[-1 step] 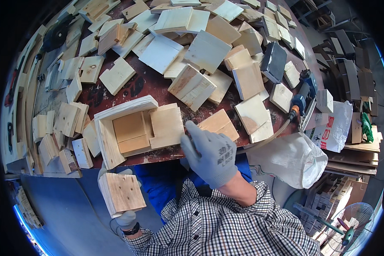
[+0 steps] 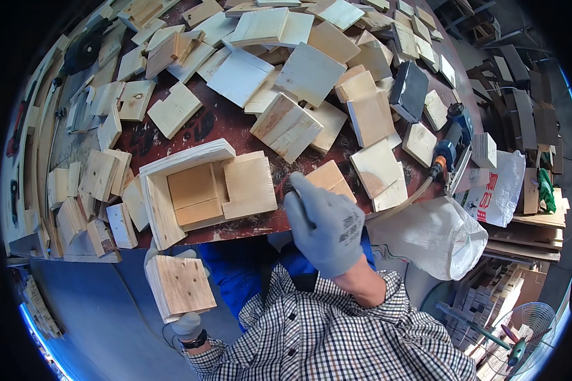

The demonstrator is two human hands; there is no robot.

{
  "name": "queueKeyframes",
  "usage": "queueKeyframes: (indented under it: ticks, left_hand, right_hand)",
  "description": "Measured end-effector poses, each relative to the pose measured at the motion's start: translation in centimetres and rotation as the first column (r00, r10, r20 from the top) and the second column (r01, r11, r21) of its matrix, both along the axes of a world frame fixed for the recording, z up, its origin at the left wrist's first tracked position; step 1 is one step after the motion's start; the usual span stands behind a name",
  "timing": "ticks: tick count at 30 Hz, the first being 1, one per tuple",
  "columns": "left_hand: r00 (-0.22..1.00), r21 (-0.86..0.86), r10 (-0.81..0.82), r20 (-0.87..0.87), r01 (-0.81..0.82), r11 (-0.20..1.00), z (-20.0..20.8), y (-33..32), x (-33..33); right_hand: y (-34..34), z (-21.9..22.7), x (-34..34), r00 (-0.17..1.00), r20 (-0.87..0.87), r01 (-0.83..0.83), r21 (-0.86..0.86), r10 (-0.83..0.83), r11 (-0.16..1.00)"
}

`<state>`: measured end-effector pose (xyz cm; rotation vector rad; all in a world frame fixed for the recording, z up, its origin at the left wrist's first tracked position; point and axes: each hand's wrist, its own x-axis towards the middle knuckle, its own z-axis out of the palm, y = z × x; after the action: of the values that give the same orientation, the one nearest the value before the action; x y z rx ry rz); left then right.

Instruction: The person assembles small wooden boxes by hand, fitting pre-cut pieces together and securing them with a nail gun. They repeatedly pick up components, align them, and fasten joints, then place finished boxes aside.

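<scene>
My left hand (image 2: 187, 325), gloved in grey with a dark band at the wrist, grips a squarish stack of wooden boards (image 2: 184, 282) in front of the table edge. The top board shows small dark spots. My right hand (image 2: 327, 228), also gloved, is above the table edge, fingers curled together. A dark bit shows at its fingertips, too small to name. Left of it stands an open-sided wooden frame (image 2: 187, 159) of raised boards around flat brown pieces (image 2: 194, 190). A notched board (image 2: 248, 185) lies at the frame's right side. A light brown board (image 2: 330, 178) lies just beyond my right hand.
Loose wooden boards (image 2: 238, 77) cover much of the dark red table (image 2: 216, 143). A dark block (image 2: 407, 92) lies among them. At the right edge is a blue power tool (image 2: 448, 143) with a hose. White sacks (image 2: 435, 238) hang below, and a fan (image 2: 521, 343) stands lower right.
My right hand has moved a little right, away from the notched board, and its fingers have curled in. My left hand with the board stack has hardly moved.
</scene>
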<state>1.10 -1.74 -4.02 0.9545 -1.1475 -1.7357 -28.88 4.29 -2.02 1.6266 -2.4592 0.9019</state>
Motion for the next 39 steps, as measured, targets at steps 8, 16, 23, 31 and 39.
queueKeyframes:
  ticks: [8,16,23,31,39]
  left_hand:
    - [1.000,0.004,-0.030,-0.010,0.030,1.000,-1.0,-0.3,0.3]
    - [0.998,0.022,-0.019,-0.058,0.020,1.000,-0.7,0.5,0.8]
    - [0.993,0.064,-0.014,-0.120,0.022,0.998,-2.2,0.9,1.5]
    - [0.999,-0.028,-0.003,-0.041,0.002,1.000,-0.7,0.5,0.5]
    - [0.996,0.032,0.001,-0.086,0.002,0.999,-1.2,0.8,0.6]
  right_hand:
    - [4.7,1.9,-4.0,0.989,-0.134,-0.004,0.386,0.060,0.923]
    - [5.2,1.3,-4.4,0.877,0.468,-0.047,0.311,-0.109,0.949]
    - [5.0,2.4,-4.7,0.394,0.919,-0.114,0.067,-0.016,0.991]
    - [4.5,0.7,-3.6,0.719,0.695,-0.121,0.104,0.014,0.987]
    - [2.2,2.2,-1.3,0.942,0.224,-0.279,0.110,0.249,0.954]
